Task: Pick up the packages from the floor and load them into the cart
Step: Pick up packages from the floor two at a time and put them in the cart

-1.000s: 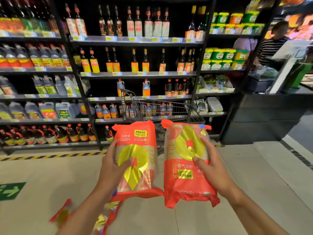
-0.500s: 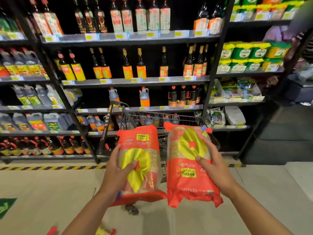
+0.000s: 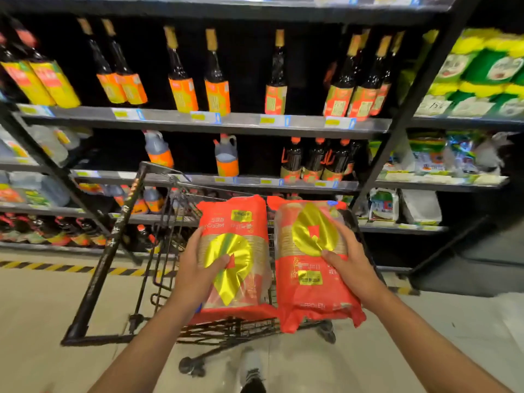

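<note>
Fingers of the left hand curl around the left edge of the left package, with the thumb laid across its gold emblem; the grip is closed on the pack. The left forearm rises from the lower left of the frame and angles up and right toward the cart. The left package is held with its long axis running away from the person, far end raised toward the shelves; its printed label sits at the far end and reads inverted. It hangs above the cart's wire basket, near end over the basket's front rim.

Just beside it, edges close or touching, the right package lies along the same axis, with its yellow label toward the near end and its near end hanging past the basket's front rim. The right hand grips its right edge, thumb on the gold emblem, remaining digits wrapped under and out of view. The right forearm enters from the lower right and angles up and left.

The cart handle runs diagonally at the left. Bottles stand on the shelves behind. A shoe shows on the floor below the cart.
</note>
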### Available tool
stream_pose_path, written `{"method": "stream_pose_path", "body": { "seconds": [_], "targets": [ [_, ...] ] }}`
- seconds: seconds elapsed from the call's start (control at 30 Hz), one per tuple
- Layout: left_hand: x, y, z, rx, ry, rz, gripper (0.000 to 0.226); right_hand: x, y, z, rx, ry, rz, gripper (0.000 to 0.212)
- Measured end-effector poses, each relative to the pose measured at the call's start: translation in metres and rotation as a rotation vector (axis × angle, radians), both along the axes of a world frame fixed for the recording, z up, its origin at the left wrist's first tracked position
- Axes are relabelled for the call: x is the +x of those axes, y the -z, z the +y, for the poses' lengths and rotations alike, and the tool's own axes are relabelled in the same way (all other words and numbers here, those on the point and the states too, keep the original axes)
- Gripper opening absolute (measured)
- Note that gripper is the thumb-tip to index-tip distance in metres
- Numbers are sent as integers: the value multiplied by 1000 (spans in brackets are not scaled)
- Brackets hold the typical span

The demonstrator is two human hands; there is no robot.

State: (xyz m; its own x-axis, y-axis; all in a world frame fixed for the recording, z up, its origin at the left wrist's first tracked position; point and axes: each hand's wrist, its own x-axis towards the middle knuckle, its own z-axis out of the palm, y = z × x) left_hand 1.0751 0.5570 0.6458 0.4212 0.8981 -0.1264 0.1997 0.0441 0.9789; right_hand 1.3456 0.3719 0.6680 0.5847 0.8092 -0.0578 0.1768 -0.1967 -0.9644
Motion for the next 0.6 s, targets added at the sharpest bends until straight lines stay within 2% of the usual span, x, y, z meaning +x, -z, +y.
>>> {"method": "stream_pose_path", "body": {
  "seconds": [0.1,0.3,0.5,0.6],
  "targets": [
    [37,27,32,-36,21,36,74,39,23,34,-57,20,62,62],
    [96,96,70,-131,9,127,94,103,88,79,-115,12,16,68],
    [138,202,79,-157,-66,235,93,167,219,102,-230,-105,-122,83],
    [154,247,71,-179,-115,271,80,177,272,107,-310,-147,-114,84]
  ]
}}
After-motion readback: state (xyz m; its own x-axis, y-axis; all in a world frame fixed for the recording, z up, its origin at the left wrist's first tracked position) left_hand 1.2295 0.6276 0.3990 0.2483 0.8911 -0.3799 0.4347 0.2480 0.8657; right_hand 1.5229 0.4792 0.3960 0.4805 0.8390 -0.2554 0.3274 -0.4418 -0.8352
